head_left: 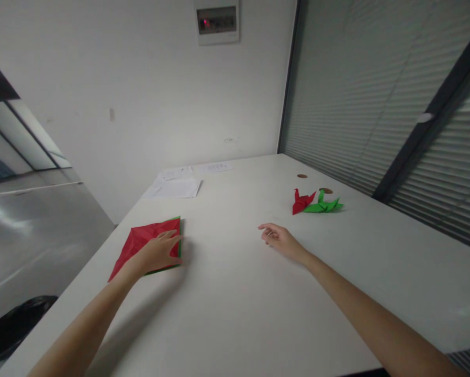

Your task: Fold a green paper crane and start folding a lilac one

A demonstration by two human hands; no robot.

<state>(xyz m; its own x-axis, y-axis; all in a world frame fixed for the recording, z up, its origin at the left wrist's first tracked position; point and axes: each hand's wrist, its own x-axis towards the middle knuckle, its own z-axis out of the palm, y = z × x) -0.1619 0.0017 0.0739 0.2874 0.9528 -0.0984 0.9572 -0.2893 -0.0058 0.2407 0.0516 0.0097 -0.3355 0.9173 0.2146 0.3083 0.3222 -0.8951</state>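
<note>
Head view | left hand point(160, 252), spread wide, over the red paper point(143, 238) at left of the bench point(223, 309), touching unclear | right hand point(278, 240), half-wide and loosely curled, at the middle | red bird point(301, 203) and green bird point(323, 206) of paper, far right

Illumination is diffuse and moderately dim; upper corners of the wall point(141, 78) darken. A soft-edged shadow falls rightward of the left hand point(162, 251) onto the bench point(235, 314). The floor point(42, 225) shows glossy reflections. Wide-angle distortion stretches edges. Print on the papers point(176, 188) is unresolved.
</note>
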